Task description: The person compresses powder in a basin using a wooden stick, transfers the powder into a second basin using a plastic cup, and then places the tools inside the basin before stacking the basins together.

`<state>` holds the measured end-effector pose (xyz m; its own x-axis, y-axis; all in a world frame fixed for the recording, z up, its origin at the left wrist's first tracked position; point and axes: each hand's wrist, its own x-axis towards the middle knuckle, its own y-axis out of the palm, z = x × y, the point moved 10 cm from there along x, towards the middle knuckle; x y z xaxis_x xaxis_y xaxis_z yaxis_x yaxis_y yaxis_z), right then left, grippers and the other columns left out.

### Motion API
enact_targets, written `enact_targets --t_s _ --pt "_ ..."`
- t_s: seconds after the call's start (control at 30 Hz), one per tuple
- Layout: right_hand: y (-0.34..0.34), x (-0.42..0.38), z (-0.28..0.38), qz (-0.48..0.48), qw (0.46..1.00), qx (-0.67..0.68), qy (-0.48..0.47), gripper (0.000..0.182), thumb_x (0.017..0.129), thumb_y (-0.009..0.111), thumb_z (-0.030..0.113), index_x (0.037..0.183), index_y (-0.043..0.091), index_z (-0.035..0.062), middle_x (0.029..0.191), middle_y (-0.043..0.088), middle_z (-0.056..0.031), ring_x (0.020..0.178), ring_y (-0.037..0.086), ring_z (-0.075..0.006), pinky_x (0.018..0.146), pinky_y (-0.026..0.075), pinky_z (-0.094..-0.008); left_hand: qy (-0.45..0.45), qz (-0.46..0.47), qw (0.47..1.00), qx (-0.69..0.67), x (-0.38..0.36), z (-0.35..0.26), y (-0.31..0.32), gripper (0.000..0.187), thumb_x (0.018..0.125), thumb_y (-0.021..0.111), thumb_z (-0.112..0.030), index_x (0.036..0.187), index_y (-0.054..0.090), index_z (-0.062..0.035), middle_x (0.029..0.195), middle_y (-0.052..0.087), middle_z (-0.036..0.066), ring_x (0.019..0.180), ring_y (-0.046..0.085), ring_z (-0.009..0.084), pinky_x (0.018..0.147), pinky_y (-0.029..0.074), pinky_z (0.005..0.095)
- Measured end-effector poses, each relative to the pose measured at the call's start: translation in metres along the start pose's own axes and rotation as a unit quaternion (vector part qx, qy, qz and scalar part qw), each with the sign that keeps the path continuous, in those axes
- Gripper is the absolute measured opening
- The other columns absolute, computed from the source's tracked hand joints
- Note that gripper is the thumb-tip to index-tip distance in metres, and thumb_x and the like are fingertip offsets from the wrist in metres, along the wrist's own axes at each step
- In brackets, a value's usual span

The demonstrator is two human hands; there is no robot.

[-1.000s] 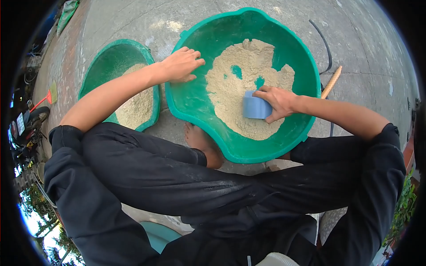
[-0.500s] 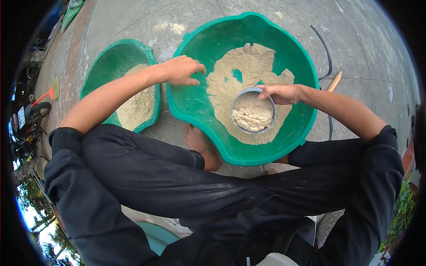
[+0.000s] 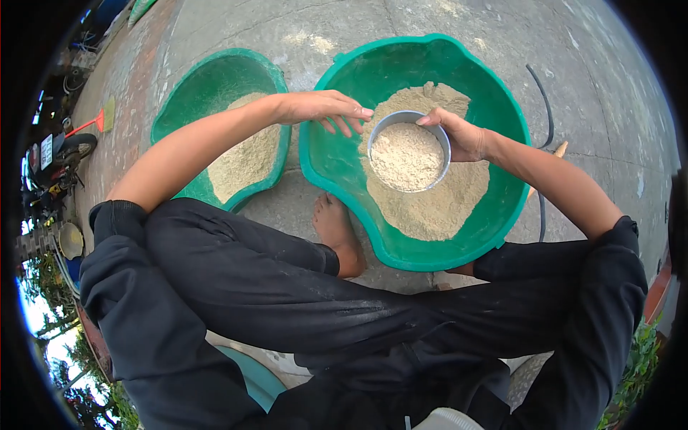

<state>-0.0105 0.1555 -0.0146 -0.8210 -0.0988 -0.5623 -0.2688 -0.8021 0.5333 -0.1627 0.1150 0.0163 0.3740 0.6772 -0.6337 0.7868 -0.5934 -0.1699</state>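
The person is sitting with legs folded on the concrete ground (image 3: 609, 107), and the right hand (image 3: 462, 137) is gripping a round grey cup (image 3: 401, 117) by its rim, the thumb lying over the edge and the fingers wrapping the outer side. The cup is hanging over the big green basin (image 3: 498, 107), its mouth facing up, and it is carrying a heap of pale meal (image 3: 408, 154). The left hand (image 3: 328, 110) is holding nothing — its fingers are stretching out loosely, a little apart, reaching over the basin's near-left rim, with the tips just beside the cup; whether they are touching it, I can't tell from here. More meal (image 3: 426, 218) is spreading over the basin's floor below the cup. A smaller green basin (image 3: 190, 93) is standing close by on the left, holding its own pile (image 3: 247, 168), and the left forearm is crossing above it. A bare foot (image 3: 337, 233) is resting between the two basins — beyond the right wrist, a dark hose (image 3: 549, 118) is curving along the ground
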Motion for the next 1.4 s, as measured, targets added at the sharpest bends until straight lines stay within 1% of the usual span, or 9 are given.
enact_targets --t_s 0.2,0.43,0.53,0.6,0.77,0.9,1.03,1.27,1.4 --pt "0.072 0.052 0.090 0.000 0.981 -0.120 -0.154 0.066 0.089 0.056 0.047 0.135 0.048 0.0012 0.132 0.055 -0.0137 0.119 0.055 -0.0229 0.104 0.040 -0.0403 0.031 -0.065 0.995 0.068 -0.054 -0.026 -0.054 0.079 0.077 0.068 -0.064 0.131 0.057 -0.0072 0.127 0.056 0.011 0.122 0.047 0.0207 0.099 0.040 0.0376" --pt "0.154 0.129 0.176 -0.177 0.831 -0.399 -0.345 0.088 0.070 0.076 0.057 0.123 0.048 -0.0072 0.116 0.058 -0.0243 0.109 0.058 -0.0269 0.093 0.047 -0.0365 -0.027 -0.183 0.966 0.180 -0.168 0.000 -0.142 0.073 0.068 0.078 -0.020 0.135 0.051 -0.0129 0.130 0.057 0.009 0.111 0.057 0.0214 0.097 0.045 0.0389" --pt "0.199 0.166 0.171 -0.226 0.680 -0.552 -0.426 0.089 0.072 0.077 0.049 0.131 0.039 -0.0045 0.120 0.051 -0.0274 0.114 0.051 -0.0382 0.096 0.044 -0.0458 -0.071 -0.296 0.856 0.418 -0.209 0.020 -0.142 0.081 0.056 0.083 -0.013 0.130 0.048 -0.0138 0.123 0.056 0.008 0.107 0.059 0.0261 0.091 0.049 0.0427" --pt "0.222 0.180 0.165 -0.236 0.552 -0.627 -0.497 0.089 0.065 0.082 0.037 0.133 0.037 0.0020 0.127 0.044 -0.0290 0.115 0.046 -0.0437 0.099 0.041 -0.0510 -0.025 -0.393 0.678 0.620 -0.226 0.026 -0.109 0.075 0.055 0.082 -0.021 0.122 0.050 -0.0130 0.114 0.056 0.007 0.110 0.057 0.0272 0.094 0.044 0.0424" --pt "0.278 0.170 0.144 -0.132 0.319 -0.736 -0.583 0.080 0.061 0.083 0.019 0.131 0.044 0.0166 0.134 0.040 -0.0230 0.125 0.042 -0.0424 0.104 0.038 -0.0503 0.043 -0.687 0.476 0.548 -0.274 0.079 -0.036 0.066 0.056 0.080 -0.026 0.113 0.050 -0.0131 0.113 0.052 0.006 0.109 0.054 0.0252 0.098 0.037 0.0460" --pt "0.307 0.148 0.137 -0.095 0.206 -0.744 -0.628 0.051 0.075 0.066 0.016 0.123 0.049 0.0162 0.135 0.044 -0.0234 0.121 0.048 -0.0409 0.106 0.038 -0.0490 0.073 -0.728 0.407 0.547 -0.291 0.085 -0.013 0.064 0.056 0.081 -0.027 0.109 0.048 -0.0151 0.109 0.050 0.006 0.106 0.054 0.0227 0.098 0.035 0.0494" --pt "0.307 0.116 0.166 -0.116 0.179 -0.743 -0.634 0.045 0.083 0.059 0.021 0.126 0.050 0.0180 0.133 0.046 -0.0247 0.120 0.049 -0.0400 0.107 0.037 -0.0500 0.106 -0.684 0.352 0.630 -0.302 0.034 -0.019 0.045 0.068 0.072 -0.028 0.106 0.049 -0.0183 0.106 0.054 0.003 0.104 0.058 0.0190 0.103 0.032 0.0500" --pt "0.272 -0.010 0.235 -0.195 0.196 -0.772 -0.572 0.082 0.058 0.084 0.024 0.130 0.046 0.0166 0.137 0.040 -0.0226 0.124 0.044 -0.0400 0.109 0.034 -0.0508 0.245 -0.563 0.296 0.732 -0.278 -0.116 -0.021 0.046 0.070 0.070 -0.031 0.109 0.053 -0.0140 0.108 0.057 0.002 0.104 0.060 0.0154 0.105 0.031 0.0511" --pt "0.215 -0.085 0.254 -0.250 0.244 -0.793 -0.499 0.089 0.060 0.085 0.033 0.136 0.042 0.0135 0.136 0.040 -0.0236 0.122 0.045 -0.0410 0.106 0.034 -0.0504 0.345 -0.494 0.358 0.713 -0.226 -0.200 -0.025 0.053 0.062 0.072 -0.027 0.108 0.053 -0.0095 0.107 0.057 0.005 0.100 0.060 0.0188 0.102 0.036 0.0475"
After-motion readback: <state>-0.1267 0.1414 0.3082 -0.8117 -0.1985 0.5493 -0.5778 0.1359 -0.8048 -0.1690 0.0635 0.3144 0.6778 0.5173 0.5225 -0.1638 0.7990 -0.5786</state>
